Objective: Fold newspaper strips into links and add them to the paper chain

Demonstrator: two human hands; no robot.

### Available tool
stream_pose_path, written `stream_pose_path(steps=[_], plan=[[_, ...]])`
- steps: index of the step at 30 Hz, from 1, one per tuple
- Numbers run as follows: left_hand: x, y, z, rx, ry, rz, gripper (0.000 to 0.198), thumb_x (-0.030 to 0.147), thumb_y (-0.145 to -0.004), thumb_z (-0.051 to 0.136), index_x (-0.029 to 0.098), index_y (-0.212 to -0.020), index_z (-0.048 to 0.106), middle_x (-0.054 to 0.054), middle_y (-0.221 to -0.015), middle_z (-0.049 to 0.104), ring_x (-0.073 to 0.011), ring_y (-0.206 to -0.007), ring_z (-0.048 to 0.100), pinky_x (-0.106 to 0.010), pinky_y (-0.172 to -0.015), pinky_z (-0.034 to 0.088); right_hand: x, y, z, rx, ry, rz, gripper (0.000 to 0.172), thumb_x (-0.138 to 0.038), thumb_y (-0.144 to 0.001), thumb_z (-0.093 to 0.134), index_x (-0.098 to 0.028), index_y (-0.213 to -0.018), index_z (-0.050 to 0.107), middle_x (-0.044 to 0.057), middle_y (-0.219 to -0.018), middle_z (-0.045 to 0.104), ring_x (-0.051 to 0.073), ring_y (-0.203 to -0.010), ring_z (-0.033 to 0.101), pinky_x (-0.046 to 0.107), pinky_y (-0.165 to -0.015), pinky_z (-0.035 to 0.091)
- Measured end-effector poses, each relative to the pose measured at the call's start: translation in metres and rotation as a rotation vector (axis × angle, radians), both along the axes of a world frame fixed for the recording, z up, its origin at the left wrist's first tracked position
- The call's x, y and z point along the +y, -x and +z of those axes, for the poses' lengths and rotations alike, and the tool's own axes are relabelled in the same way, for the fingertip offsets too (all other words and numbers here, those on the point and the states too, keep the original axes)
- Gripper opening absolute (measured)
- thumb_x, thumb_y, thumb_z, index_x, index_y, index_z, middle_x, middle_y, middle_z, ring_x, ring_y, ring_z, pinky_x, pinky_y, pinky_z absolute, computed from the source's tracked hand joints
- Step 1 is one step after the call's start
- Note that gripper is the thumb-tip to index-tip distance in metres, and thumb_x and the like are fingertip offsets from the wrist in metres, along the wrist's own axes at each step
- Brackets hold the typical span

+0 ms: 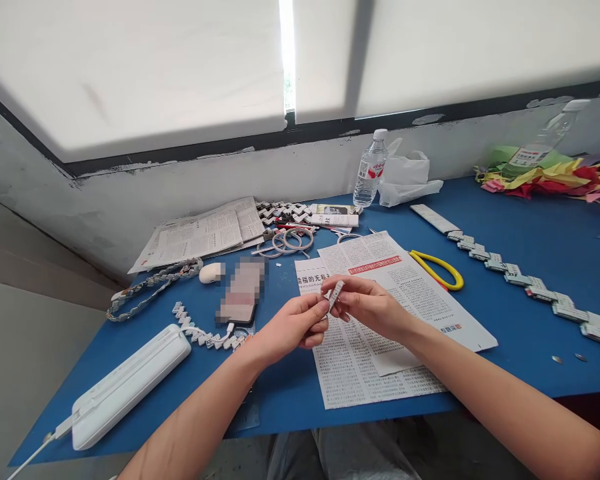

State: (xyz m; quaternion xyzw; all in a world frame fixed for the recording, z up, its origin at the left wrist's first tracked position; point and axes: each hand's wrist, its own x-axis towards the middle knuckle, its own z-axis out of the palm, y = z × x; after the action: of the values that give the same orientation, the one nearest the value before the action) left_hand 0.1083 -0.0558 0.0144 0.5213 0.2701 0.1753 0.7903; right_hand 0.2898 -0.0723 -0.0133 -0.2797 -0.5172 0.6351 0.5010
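A small folded strip of newspaper [335,294] is pinched between my two hands, above the table. My left hand [303,321] grips its lower end with thumb and fingers closed. On the other side, my right hand [367,303] holds the strip with thumb and fingertips. Below the hands lie printed newspaper sheets [350,383], one overlapping another. Yellow-handled scissors [437,268] lie partly beneath the sheets at the right. A zigzag chain of folded paper [210,339] rests left of my left hand, joined by a longer chain [517,275] on the far right.
On the blue table [280,373], a white oblong device [130,387] with a cable lies left, near a phone [243,290] and a white case [211,273]. Folded newspapers [205,233], coiled rings [293,241], a water bottle [370,170] and a plastic bag [405,170] stand along the wall. Colored paper [555,179] lies back right.
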Motion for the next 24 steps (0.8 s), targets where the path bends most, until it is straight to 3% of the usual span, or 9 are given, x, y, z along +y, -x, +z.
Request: stream_pose_path(steps=[5, 10, 14, 19, 24], plan=[[0.0027, 0.0031, 0.0025, -0.008, 0.043, -0.001, 0.033, 0.048, -0.084, 0.061, 0.017, -0.089, 0.050, 0.008, -0.054, 0.036, -0.0033, -0.041, 0.025, -0.018, -0.040, 0.016, 0.0004, -0.0047, -0.0011, 0.000, -0.134, -0.010, 0.017, -0.038, -0.083, 0.067, -0.022, -0.084, 0.074, 0.004, -0.086, 0.061, 0.011, -0.062, 0.053, 0.024, -0.052, 0.045], [0.0023, 0.0031, 0.0049, -0.004, 0.065, 0.086, 0.036, 0.049, -0.081, 0.065, 0.016, -0.086, 0.052, 0.010, -0.057, 0.024, -0.0038, -0.046, 0.015, -0.018, -0.042, 0.014, -0.0008, -0.0075, -0.0038, -0.042, -0.161, -0.071, 0.012, -0.035, -0.079, 0.072, -0.025, -0.082, 0.077, 0.006, -0.091, 0.069, 0.010, -0.057, 0.054, 0.025, -0.049, 0.047], [0.0016, 0.0029, 0.0067, 0.000, 0.027, 0.079, 0.035, 0.050, -0.082, 0.062, 0.016, -0.084, 0.054, 0.010, -0.058, 0.018, -0.0050, -0.048, 0.013, -0.019, -0.043, 0.013, -0.0027, -0.0078, -0.0048, -0.057, -0.142, -0.089, 0.013, -0.036, -0.073, 0.077, -0.025, -0.079, 0.078, 0.006, -0.077, 0.072, 0.013, -0.058, 0.057, 0.022, -0.039, 0.041], [0.0013, 0.0027, 0.0030, 0.068, -0.155, 0.112, 0.035, 0.053, -0.082, 0.059, 0.018, -0.082, 0.053, 0.009, -0.059, 0.025, -0.0055, -0.048, 0.019, -0.020, -0.046, 0.018, -0.0038, -0.0064, -0.0001, -0.163, -0.171, -0.125, 0.010, -0.034, -0.072, 0.078, -0.024, -0.076, 0.078, 0.004, -0.070, 0.068, 0.012, -0.056, 0.055, 0.022, -0.041, 0.043], [0.0007, 0.0049, -0.0030, 0.212, -0.487, 0.223, 0.027, 0.047, -0.090, 0.049, 0.021, -0.090, 0.055, 0.007, -0.056, 0.039, -0.0082, -0.048, 0.029, -0.021, -0.048, 0.025, -0.0058, -0.0018, 0.0038, -0.299, -0.184, -0.184, 0.012, -0.034, -0.075, 0.075, -0.024, -0.080, 0.078, 0.005, -0.094, 0.068, 0.014, -0.072, 0.064, 0.025, -0.056, 0.058]])
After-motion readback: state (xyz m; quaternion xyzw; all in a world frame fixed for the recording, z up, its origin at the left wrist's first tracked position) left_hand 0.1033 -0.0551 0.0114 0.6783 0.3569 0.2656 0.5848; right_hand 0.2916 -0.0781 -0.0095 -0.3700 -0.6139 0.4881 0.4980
